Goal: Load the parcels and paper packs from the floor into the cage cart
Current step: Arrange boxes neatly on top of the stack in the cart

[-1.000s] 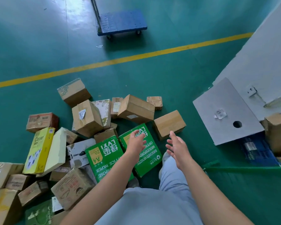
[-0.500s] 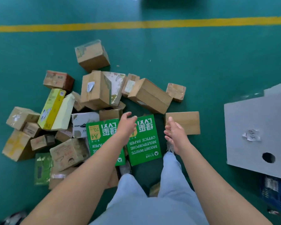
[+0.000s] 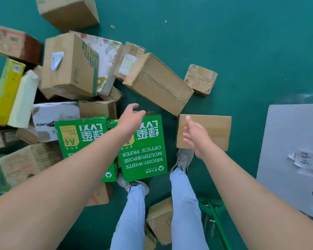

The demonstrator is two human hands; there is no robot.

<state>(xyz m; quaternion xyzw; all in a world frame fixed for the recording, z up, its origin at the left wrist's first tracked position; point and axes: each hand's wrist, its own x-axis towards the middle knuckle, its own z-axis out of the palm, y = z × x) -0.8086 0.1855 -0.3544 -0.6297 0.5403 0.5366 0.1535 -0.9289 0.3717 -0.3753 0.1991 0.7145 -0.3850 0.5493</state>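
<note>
While the person stands over the heap on the green floor (image 3: 242,42), both bare arms reach down toward it and neither hand holds anything. The left hand (image 3: 131,117) hovers above the right-hand green paper pack (image 3: 145,150), fingers loosely curled and a little apart. The right hand (image 3: 197,138) hangs over the near edge of a small flat brown parcel (image 3: 211,130), fingers straight and slightly spread; whether it touches the cardboard I cannot tell.

That pack is bright green with white lettering, "BRIGHT-WHITE MULTIPURPOSE OFFICE PAPER", read upside down from here. It lies flat on the floor just ahead of the person's shoes, touching a second green pack (image 3: 81,136) on its left, which bears a yellow A4 patch. Beyond them sits a long taped brown carton (image 3: 157,83), tilted, with a smaller crumpled box (image 3: 201,80) just beside it. A yellow paper pack (image 3: 7,91) leans at the heap's left. A grey board (image 3: 293,141) lies well to the right.
</note>
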